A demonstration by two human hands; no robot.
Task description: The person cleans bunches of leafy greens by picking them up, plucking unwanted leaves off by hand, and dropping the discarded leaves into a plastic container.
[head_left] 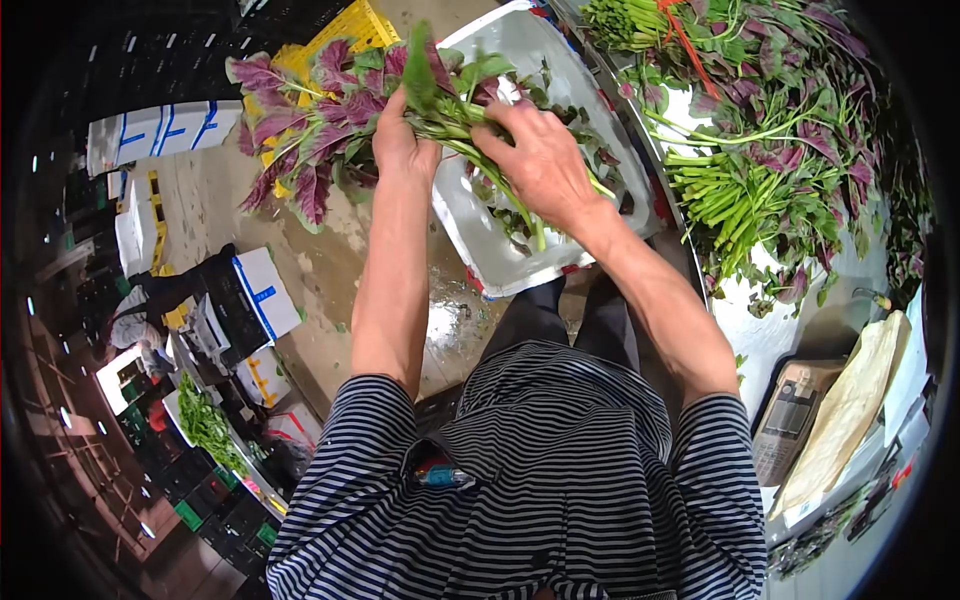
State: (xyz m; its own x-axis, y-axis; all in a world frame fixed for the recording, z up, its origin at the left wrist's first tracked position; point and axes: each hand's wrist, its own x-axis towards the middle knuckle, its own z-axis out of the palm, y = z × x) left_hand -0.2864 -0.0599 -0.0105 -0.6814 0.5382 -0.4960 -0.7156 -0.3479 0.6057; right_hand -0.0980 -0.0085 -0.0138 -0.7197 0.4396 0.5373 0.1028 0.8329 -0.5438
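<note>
My left hand (404, 145) is closed around a bunch of amaranth greens (345, 115), whose purple and green leaves fan out to the left. The fingers of my right hand (545, 165) curl onto the stems of the same bunch; their tips are partly hidden. One green leaf at the top of the bunch is blurred. Below my hands stands a white bin (465, 225) with loose leaves and stems inside, and some stem ends hang over it.
At right, a table (765, 335) carries a pile of amaranth (750, 190) and a bundle with a red tie (690, 50). A scale-like device with keys (790, 410) sits nearer me. A yellow crate (350, 30) is beyond the bin. Boxes (265, 290) and dark crates stand left.
</note>
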